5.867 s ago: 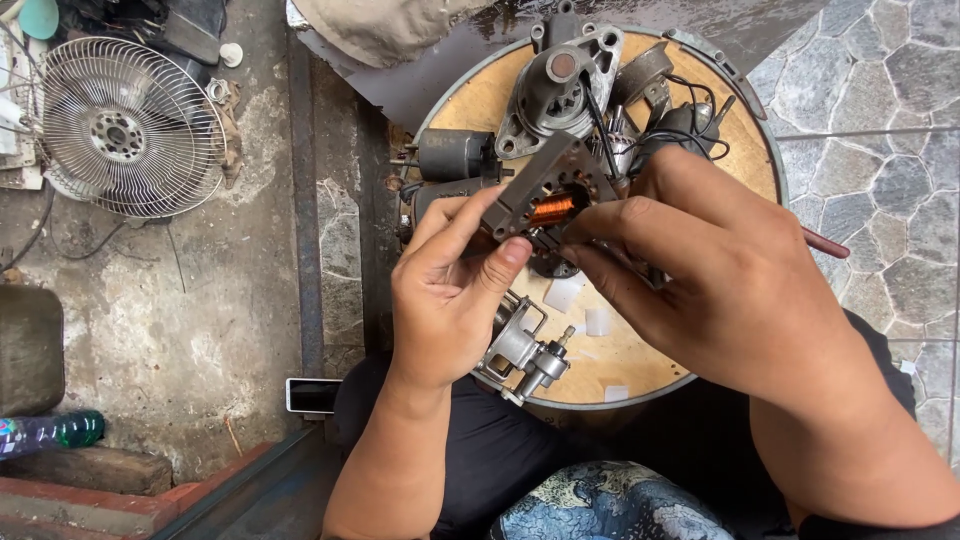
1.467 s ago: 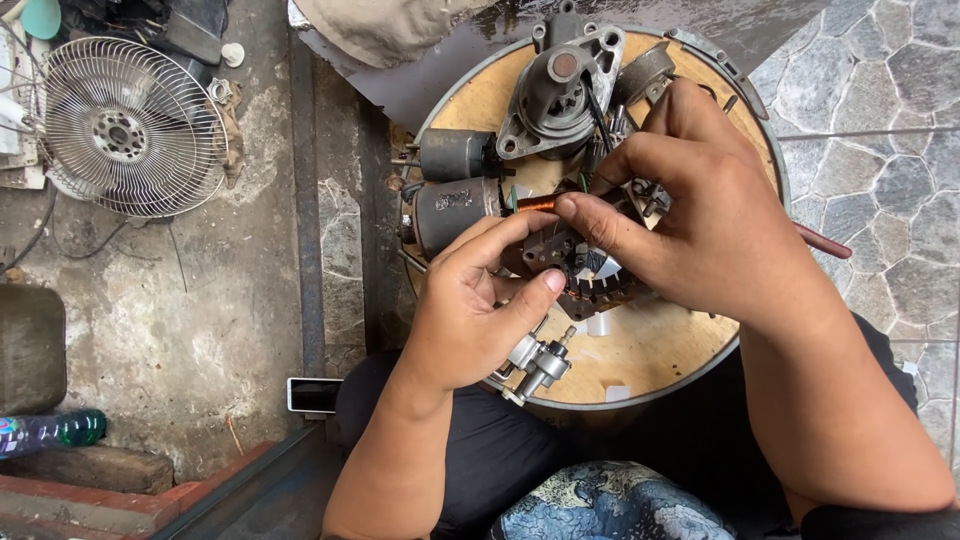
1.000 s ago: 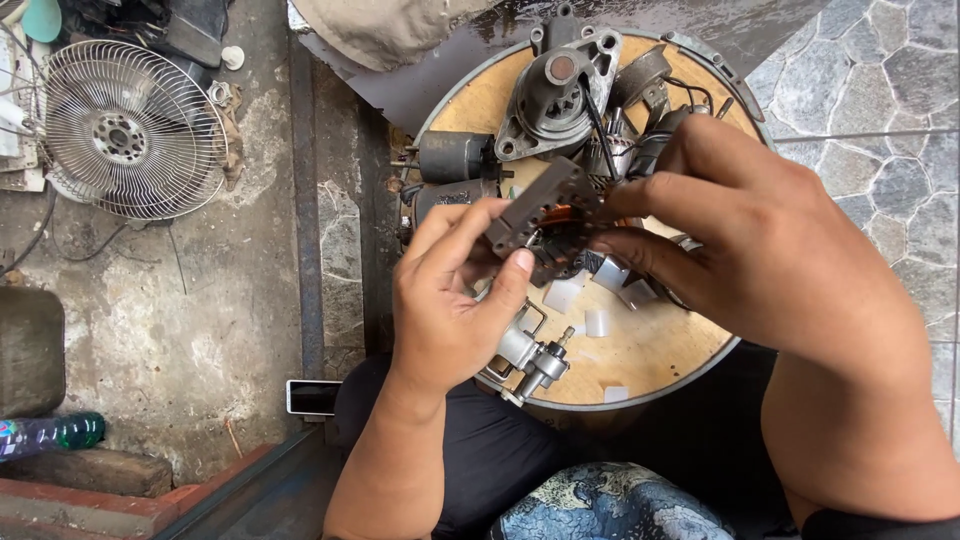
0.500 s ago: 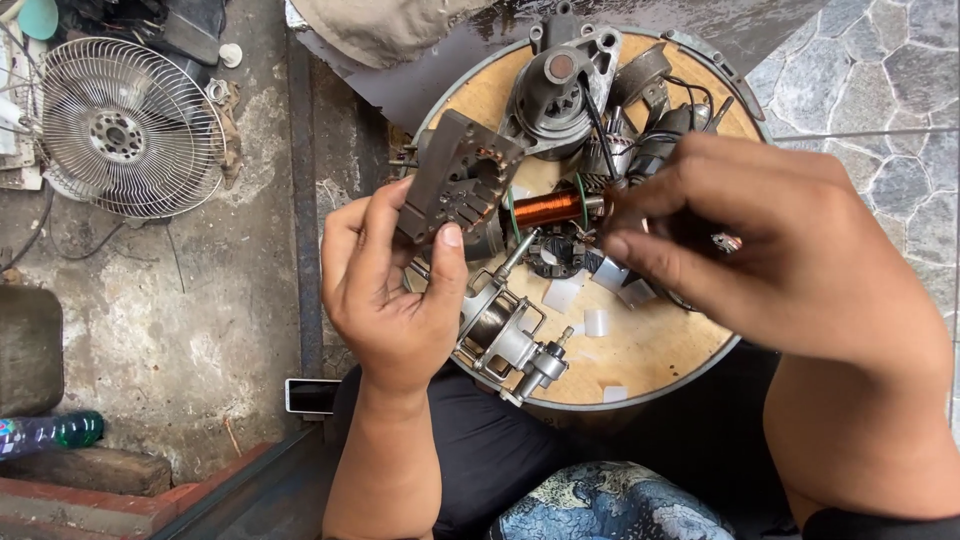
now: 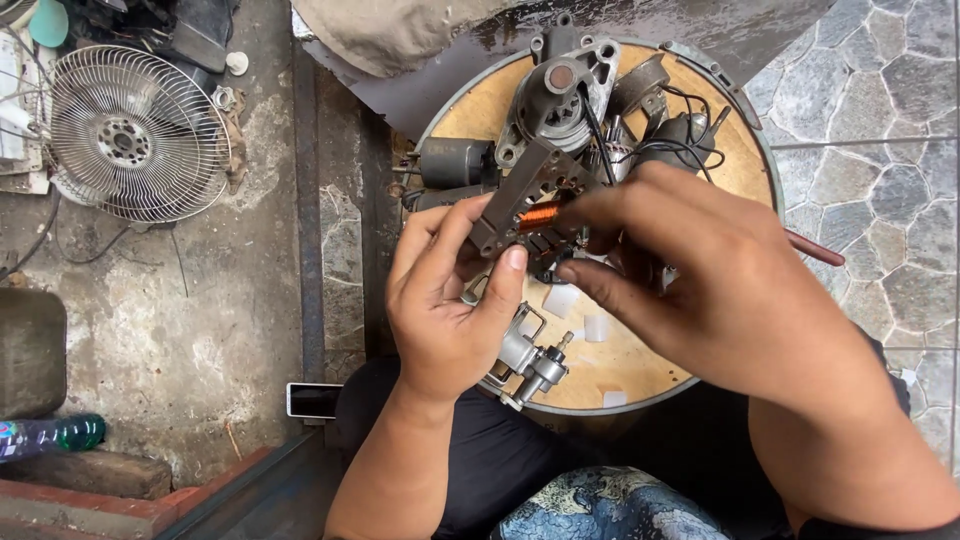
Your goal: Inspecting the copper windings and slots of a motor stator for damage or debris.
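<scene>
Motor stator [image 5: 530, 205], long axis 8-to-2 o'clock, copper coil [image 5: 541, 215] centre. L hand [image 5: 450, 300] fingers clamp its lower end; R hand [image 5: 720, 290] fingertips pinch by coil. Green bottle [image 5: 50, 437] at 8.

Soft even daylight, faint shadows, wet glare on dark sheet [image 5: 620, 30], perhaps slight blur on nearest hand [image 5: 740, 300].

Both hands, left hand [image 5: 450, 300] and right hand [image 5: 730, 290], are gripping a motor stator [image 5: 525, 200] with copper winding above the round wooden tabletop [image 5: 640, 370].
</scene>
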